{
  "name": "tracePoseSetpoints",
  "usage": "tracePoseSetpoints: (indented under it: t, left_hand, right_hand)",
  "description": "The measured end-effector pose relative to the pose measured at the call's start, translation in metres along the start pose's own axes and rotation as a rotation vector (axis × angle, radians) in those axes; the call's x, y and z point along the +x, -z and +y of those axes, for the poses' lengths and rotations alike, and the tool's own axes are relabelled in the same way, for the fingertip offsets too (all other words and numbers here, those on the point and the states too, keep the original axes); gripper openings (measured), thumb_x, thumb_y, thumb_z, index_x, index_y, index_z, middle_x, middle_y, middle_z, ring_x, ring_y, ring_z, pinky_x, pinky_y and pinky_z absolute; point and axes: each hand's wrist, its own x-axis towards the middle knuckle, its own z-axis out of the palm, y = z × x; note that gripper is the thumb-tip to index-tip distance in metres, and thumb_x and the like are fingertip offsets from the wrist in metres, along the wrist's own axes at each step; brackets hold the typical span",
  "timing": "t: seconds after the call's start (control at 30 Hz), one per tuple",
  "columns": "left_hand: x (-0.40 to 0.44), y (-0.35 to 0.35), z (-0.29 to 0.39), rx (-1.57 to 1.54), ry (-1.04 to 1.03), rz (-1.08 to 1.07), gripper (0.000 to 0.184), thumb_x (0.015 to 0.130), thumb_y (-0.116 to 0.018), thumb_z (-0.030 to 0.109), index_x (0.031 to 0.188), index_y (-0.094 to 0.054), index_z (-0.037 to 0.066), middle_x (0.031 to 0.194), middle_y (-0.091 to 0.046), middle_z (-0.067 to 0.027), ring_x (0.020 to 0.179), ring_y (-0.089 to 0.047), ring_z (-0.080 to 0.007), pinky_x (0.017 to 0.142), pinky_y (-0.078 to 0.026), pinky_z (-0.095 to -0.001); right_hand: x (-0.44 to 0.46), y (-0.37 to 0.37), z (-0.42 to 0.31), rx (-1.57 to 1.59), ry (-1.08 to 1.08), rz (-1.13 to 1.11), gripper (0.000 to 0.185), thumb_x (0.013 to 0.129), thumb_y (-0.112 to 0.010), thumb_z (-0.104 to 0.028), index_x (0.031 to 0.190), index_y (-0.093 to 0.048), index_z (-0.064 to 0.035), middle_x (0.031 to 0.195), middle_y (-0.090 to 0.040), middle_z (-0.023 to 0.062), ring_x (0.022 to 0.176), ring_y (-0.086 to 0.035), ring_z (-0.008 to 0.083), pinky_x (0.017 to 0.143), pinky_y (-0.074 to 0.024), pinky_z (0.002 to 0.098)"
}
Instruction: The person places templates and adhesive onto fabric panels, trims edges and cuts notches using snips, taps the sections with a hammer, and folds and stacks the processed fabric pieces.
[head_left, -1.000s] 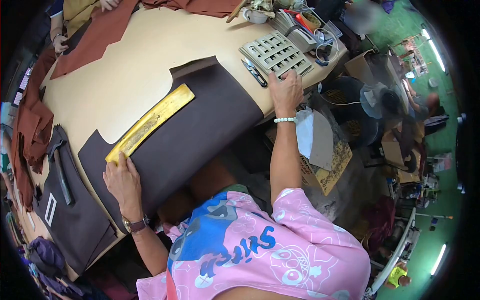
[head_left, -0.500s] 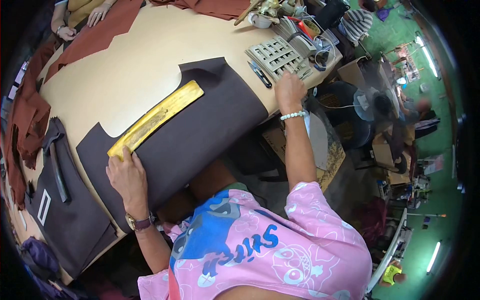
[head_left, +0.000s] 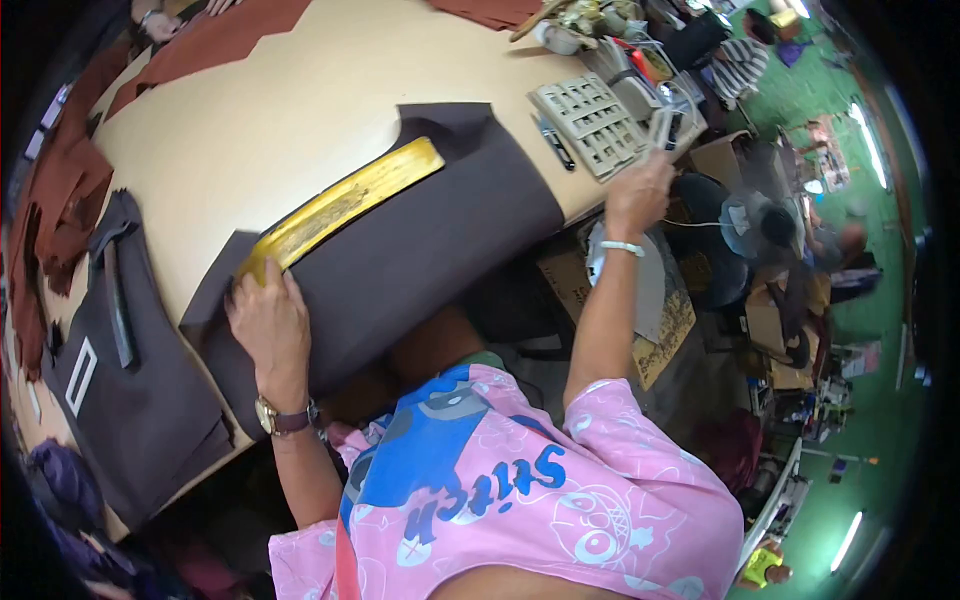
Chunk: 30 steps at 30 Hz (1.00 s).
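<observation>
My left hand (head_left: 270,325) rests on the near-left end of a yellow curved strip (head_left: 350,205), its fingers apart. Under the strip lies a dark brown fabric piece (head_left: 430,240) on the table. Over at the right, the fingers of my right hand (head_left: 640,195) are closed on a pale, flat, slotted piece (head_left: 661,130), blurred by motion. Just left of that hand is a beige slotted tray (head_left: 592,120), with small dark-handled snips (head_left: 556,143) beside it.
A hammer (head_left: 118,310) and a white rectangular frame (head_left: 81,377) lie on dark fabric at the left. Rust-red cloth (head_left: 215,45) covers the far-left edge, near another person's hands (head_left: 160,25). Tools and a bowl crowd the back right.
My right hand has moved off the tray's near edge toward the right and now has a pale slotted piece raised in it. My left hand stays at the strip's end. The whole view has shifted.
</observation>
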Motion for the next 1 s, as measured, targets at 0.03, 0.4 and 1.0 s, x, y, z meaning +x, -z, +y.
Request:
tracePoseSetpoints:
  t: [0.03,0.4,1.0]
  left_hand:
    - [0.000,0.002,0.000,-0.046,0.037,-0.032,0.023,0.086,-0.054,0.020,0.104,-0.061,0.007,0.083,-0.057,-0.0141,0.080,-0.058,-0.0297,0.071,-0.047,-0.0407]
    - [0.019,0.013,-0.034,-0.442,-0.013,-0.146,0.020,0.085,-0.055,0.015,0.094,-0.066,0.002,0.089,-0.059,-0.0158,0.080,-0.060,-0.0315,0.073,-0.047,-0.0381]
    - [0.020,0.001,-0.061,-0.703,0.000,-0.271,0.046,0.069,-0.075,0.033,0.102,-0.063,0.005,0.089,-0.054,-0.0078,0.077,-0.053,-0.0208,0.070,-0.046,-0.0320]
  right_hand:
    - [0.003,0.005,0.000,0.061,0.041,0.109,0.033,0.082,-0.047,-0.008,0.114,-0.047,-0.0023,0.099,-0.059,0.0209,0.082,-0.060,0.0436,0.070,-0.0473,0.0528]
    - [-0.051,0.048,-0.086,1.261,-0.101,-0.843,0.028,0.087,-0.055,-0.004,0.115,-0.055,0.0008,0.091,-0.066,0.0074,0.064,-0.058,0.0061,0.055,-0.0440,0.0164]
    - [-0.107,0.011,-0.143,1.065,0.045,-1.173,0.044,0.083,-0.057,-0.002,0.124,-0.044,0.0056,0.078,-0.066,0.0080,0.056,-0.056,0.0079,0.046,-0.0432,0.0196]
